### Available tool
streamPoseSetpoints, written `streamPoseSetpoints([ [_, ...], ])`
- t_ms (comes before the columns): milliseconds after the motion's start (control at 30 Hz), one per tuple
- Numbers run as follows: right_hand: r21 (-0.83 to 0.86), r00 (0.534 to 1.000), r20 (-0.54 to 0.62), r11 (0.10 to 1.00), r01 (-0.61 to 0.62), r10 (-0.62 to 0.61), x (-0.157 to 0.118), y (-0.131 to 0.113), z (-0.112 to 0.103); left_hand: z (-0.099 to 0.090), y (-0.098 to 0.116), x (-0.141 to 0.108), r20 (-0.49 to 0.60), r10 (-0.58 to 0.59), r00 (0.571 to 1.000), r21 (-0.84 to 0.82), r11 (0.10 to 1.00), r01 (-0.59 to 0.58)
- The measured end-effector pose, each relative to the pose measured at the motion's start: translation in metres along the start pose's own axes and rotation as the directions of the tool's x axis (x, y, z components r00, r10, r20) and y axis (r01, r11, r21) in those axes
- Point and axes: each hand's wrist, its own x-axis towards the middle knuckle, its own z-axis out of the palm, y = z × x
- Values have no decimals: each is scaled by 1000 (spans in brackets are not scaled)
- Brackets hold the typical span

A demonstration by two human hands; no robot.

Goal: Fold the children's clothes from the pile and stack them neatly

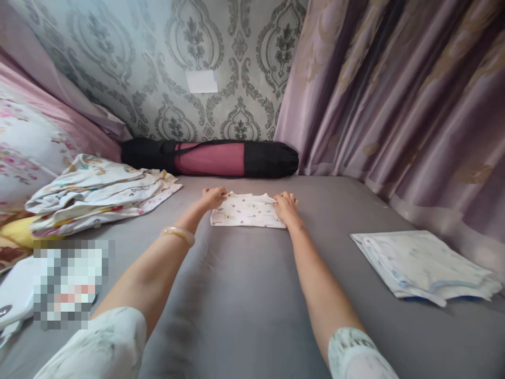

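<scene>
A small white cloth with a scattered print [248,211], possibly a folded baby garment, lies flat on the grey sheet [244,295] in front of me. My left hand [214,198] pinches its far left corner between thumb and fingers. At the far right corner my right hand [286,205] grips the fabric, fingers curled. Both arms reach straight forward. The far edge of the cloth looks slightly raised and uneven between the hands.
On the left sits a loose pile of printed cloths [98,195], beside a floral pillow [27,131]. A flat stack of folded cloths [430,263] lies right. A black and pink rolled bag [209,158] rests against the wall. A white device [19,289] is near left.
</scene>
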Motion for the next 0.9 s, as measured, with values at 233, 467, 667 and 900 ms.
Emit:
streamPoseSetpoints([
  [233, 77, 995, 5, 992, 97, -98, -6, 1, -54, -35, 0, -24, -229, 99, 968, -30, 994, -108],
  [467, 25, 954, -151, 964, 266, -260, -40, 5, -66, -37, 4, -72, -431, 244, 869, 38, 967, -252],
  [667, 10, 881, -72, 882, 470, -468, -98, 20, -45, 1, -3, -131, -290, 447, 847, 78, 893, -444],
  [900, -19, 845, 42, 845, 534, -533, -125, 28, -32, 28, 0, -157, -182, 486, 855, 46, 873, -486],
])
